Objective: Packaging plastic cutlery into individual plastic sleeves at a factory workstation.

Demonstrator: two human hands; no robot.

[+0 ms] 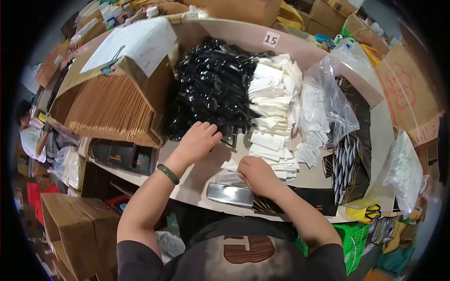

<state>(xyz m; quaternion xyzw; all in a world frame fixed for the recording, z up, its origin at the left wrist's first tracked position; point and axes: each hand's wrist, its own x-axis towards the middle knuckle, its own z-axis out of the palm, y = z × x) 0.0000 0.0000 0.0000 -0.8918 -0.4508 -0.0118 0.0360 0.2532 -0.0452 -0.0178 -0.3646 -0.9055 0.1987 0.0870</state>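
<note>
My left hand (199, 140), with a green bangle (168, 173) on its wrist, has its fingers curled at the near edge of a heap of glossy black wrapped items (213, 84). Whatever those fingers hold, if anything, is hidden. My right hand (258, 174) is closed beside the near end of a long stack of small white packets (269, 140); its grip is hidden too. Between me and the right hand lies a flat silver piece (229, 195), its right end meeting a black box with gold lines (309, 200).
A carton of upright brown cardboard pieces (110, 107) stands at the left, with papers (131, 44) clipped on top. Right of the white stack are a clear plastic bag (335, 103) and silver sachets (346, 164). Yellow-handled scissors (371, 212) lie at the near right edge.
</note>
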